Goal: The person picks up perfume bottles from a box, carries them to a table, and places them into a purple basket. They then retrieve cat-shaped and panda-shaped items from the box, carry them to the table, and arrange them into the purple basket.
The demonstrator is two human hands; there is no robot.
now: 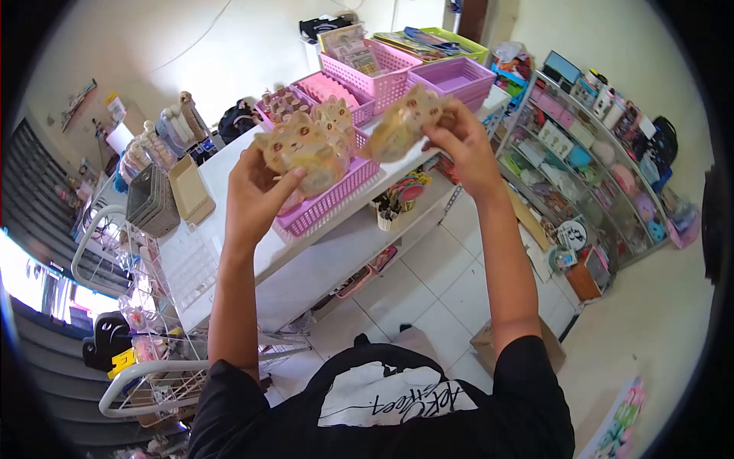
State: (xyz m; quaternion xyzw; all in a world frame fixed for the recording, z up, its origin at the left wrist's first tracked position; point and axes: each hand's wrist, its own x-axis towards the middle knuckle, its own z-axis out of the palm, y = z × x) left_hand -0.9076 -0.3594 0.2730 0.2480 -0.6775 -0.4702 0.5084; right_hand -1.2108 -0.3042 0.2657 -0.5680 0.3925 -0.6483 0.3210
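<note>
And here the left hand (256, 187) has its thumb clamped on a cat-faced packet (298, 149) over the purple basket (332, 200) by the table's (279, 252) near edge, the right hand (465, 145), fingers curled, gripping a second packet (399, 128)

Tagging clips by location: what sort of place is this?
Probably a small shop or its stockroom: a glass-sided display case crammed with assorted goods, purple plastic baskets on a white counter, and a white wire rack.

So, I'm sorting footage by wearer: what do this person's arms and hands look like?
The left hand and right hand are bare, with no gloves, watch or bracelet visible. The short sleeves are black, like the shirt, which has dark script on a white print.
</note>
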